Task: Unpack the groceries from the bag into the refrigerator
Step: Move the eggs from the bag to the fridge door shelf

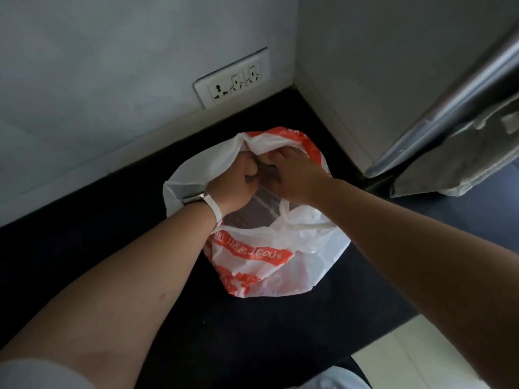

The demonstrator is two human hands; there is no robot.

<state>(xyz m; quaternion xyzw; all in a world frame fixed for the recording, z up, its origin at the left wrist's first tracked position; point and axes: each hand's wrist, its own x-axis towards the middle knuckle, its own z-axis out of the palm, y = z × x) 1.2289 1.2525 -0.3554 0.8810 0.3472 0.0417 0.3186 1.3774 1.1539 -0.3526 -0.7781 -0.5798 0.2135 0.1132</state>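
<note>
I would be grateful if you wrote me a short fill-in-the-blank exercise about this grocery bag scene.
1. The left hand and right hand both reach into a plastic bag standing on a ____ countertop.
2. The watch sits on the ____ wrist.
3. The socket plate is mounted on the ____ behind the bag.

Missing words: black; left; wall.

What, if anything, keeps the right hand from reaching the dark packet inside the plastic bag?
Probably nothing, so yes: the plastic bag gapes open and the right hand is in its mouth, just over the dark packet. The left hand beside it crowds the opening slightly.
</note>
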